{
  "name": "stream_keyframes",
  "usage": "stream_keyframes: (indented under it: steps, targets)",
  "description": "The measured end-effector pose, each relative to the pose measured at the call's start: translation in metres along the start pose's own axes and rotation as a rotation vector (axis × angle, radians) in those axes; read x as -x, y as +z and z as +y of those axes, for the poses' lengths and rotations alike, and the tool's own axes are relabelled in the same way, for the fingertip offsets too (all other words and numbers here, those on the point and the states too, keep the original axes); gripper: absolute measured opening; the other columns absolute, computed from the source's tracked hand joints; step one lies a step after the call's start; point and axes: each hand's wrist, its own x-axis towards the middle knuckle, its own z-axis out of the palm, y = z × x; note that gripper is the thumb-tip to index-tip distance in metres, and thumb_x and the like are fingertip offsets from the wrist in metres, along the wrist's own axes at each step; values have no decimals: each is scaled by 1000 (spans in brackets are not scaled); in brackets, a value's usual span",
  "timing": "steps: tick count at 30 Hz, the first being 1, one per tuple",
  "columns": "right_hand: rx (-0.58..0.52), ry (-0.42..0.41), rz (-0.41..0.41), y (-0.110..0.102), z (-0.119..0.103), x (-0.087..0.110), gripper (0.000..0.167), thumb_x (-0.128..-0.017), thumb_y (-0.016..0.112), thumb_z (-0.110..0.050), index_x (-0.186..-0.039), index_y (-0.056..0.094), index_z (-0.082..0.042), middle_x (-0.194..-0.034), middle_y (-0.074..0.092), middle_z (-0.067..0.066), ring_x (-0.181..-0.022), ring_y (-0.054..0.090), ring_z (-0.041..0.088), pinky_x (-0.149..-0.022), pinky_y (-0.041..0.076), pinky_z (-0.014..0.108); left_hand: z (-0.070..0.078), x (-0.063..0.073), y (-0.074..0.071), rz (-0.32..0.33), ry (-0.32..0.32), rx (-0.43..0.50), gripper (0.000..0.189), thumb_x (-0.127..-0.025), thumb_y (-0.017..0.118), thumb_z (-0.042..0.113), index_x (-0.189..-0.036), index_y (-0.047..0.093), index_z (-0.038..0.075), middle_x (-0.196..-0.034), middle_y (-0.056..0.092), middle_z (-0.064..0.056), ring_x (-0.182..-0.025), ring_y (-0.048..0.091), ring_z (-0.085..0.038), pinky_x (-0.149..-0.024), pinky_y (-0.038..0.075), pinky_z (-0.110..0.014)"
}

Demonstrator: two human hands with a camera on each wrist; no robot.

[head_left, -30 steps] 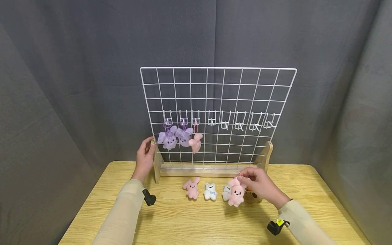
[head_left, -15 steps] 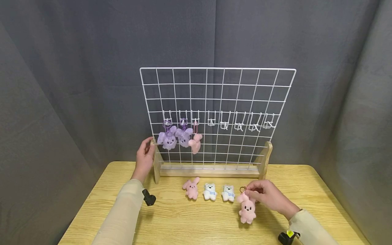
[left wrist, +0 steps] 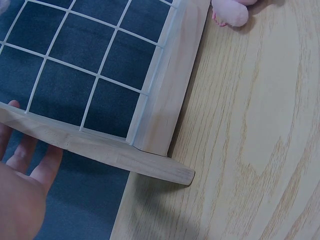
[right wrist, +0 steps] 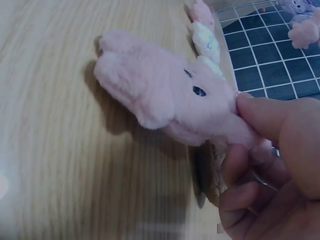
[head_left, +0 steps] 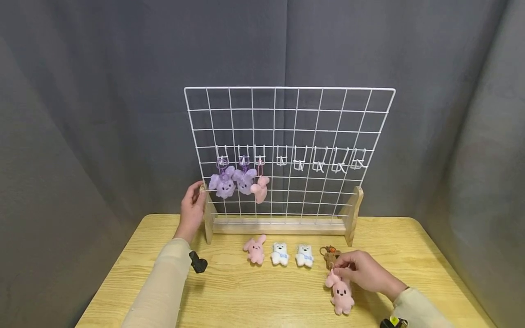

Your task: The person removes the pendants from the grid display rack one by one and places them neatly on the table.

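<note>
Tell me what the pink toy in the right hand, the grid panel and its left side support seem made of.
Pink toy: soft plush, probably synthetic, given its fuzzy surface.
Grid panel: likely coated metal wire, smooth white, judging by thin, straight bars.
Left side support: apparently pale, matte wood with faint grain.

Near tabletop (head_left: 254, 296): open passage ran between the left sleeve (head_left: 160, 282) and the pink plush bunny (head_left: 342, 294) held by the right hand (head_left: 365, 271).
Toy row: a second pink bunny (head_left: 255, 251) and two white bears (head_left: 280, 255) lay in front of the base bar (head_left: 279, 227), with narrow gaps between them.
Row's right end: a brown plush keychain (head_left: 331, 258) lay just beyond the held bunny, obstructing a low path there.
Wire grid (head_left: 274, 130): purple plushes (head_left: 224, 184) and a hanging pink plush (head_left: 259, 189) crowded its left part; five jutting hooks (head_left: 318, 166) were reachable from the front.
Flanks: the left hand (head_left: 192, 210) gripped the left post (head_left: 208, 218), blocking that side; room lay outside the right post (head_left: 353, 214).
</note>
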Motion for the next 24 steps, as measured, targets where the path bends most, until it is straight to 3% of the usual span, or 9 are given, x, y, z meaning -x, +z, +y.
stream_keyframes:
  steps: [9,24]
  targets:
    - [54,4,-48,-1,4,5,7,-98,74,-11,-96,77,-16,-86,73,-7,-64,52,-1,-56,48,24,1,0,1,-1,-2,-29,40,-114,47,27,-154,47,25,-139,59,-11,-113,54,-21,-81,46,-22]
    - [124,45,-34,-10,-4,4,6,-99,74,-15,-100,80,-15,-98,75,-6,-70,61,5,-62,50,24,3,2,1,8,-15,-42,40,-114,47,25,-154,47,28,-138,59,-10,-112,54,-22,-81,47,-26]
